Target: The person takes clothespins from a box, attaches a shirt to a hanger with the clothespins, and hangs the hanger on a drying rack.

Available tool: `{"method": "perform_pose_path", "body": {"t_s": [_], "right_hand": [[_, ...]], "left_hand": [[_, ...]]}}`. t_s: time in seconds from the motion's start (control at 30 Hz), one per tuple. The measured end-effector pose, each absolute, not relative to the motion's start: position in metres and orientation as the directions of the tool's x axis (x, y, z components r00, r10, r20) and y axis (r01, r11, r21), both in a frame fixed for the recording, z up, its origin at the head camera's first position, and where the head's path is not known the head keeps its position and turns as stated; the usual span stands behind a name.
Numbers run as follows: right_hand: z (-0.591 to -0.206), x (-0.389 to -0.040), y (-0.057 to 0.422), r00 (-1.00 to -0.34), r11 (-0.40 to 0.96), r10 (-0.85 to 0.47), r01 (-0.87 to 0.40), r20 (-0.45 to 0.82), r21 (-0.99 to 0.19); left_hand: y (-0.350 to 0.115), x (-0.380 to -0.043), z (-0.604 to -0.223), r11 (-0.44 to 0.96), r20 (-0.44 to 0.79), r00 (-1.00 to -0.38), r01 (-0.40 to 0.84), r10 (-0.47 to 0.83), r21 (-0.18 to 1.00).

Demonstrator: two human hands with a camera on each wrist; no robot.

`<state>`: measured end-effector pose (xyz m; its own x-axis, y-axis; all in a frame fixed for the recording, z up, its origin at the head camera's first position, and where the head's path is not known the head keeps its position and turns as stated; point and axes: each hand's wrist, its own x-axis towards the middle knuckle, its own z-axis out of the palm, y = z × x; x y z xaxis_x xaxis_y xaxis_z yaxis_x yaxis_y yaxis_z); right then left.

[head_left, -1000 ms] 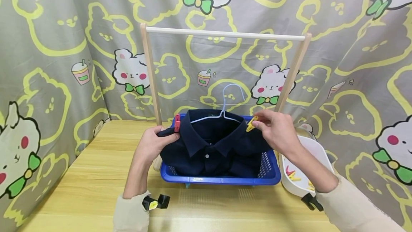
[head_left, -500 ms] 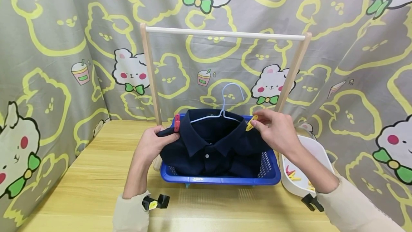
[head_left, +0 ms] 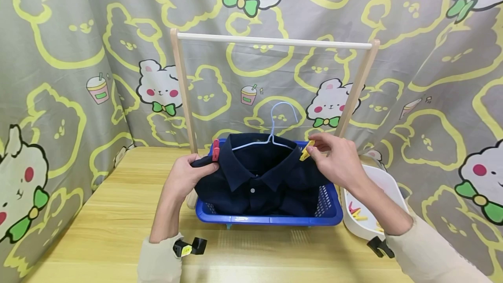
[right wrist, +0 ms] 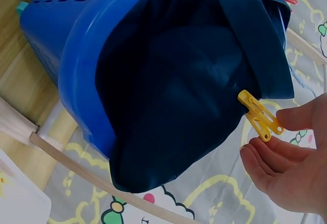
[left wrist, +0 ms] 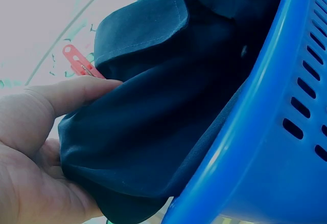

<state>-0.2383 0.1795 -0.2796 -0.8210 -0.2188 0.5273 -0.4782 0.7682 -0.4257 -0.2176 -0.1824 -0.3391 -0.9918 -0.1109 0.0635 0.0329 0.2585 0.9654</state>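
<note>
A dark navy collared shirt (head_left: 239, 193) lies in and over a blue plastic basket (head_left: 271, 219), on a pale blue wire hanger (head_left: 272, 131) whose hook stands up. My left hand (head_left: 184, 177) holds the shirt's left-side shoulder, thumb on top and fingers beneath, as the left wrist view shows. Beside that thumb a red clothespin (head_left: 215, 152) is clipped at the shoulder near the collar. On the opposite shoulder, a yellow clothespin (right wrist: 258, 114) has its tip on the cloth. My right hand (right wrist: 291, 168) pinches its handles between thumb and fingers.
Behind the basket stands a wooden rack with a white rail (head_left: 275, 40). A white bin (head_left: 355, 229) with red and yellow clothespins (head_left: 358, 216) sits to the right, partly under my right forearm. Patterned curtain (head_left: 220, 82) surrounds the wooden table (head_left: 98, 226).
Almost nothing differs. Both hands keep their places on the shirt and the yellow clothespin, and the view shifts very slightly.
</note>
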Motion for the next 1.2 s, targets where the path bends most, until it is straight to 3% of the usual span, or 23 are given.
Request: {"method": "perform_pose_path", "body": {"t_s": [0.5, 0.9, 1.2], "right_hand": [[-0.276, -0.239, 0.191, -0.816, 0.761, -0.14, -0.452, 0.561, -0.466], [-0.267, -0.253, 0.209, -0.786, 0.769, 0.045, -0.367, 0.616, -0.524], [-0.257, -0.272, 0.224, -0.815, 0.715, 0.168, -0.286, 0.554, -0.637]], "left_hand": [[-0.184, -0.217, -0.339, 0.257, 0.068, -0.992, 0.039, -0.104, 0.966], [-0.184, -0.217, -0.34, 0.272, 0.069, -0.992, 0.038, -0.107, 0.962], [-0.185, -0.218, -0.34, 0.265, 0.059, -0.991, 0.026, -0.117, 0.964]]}}
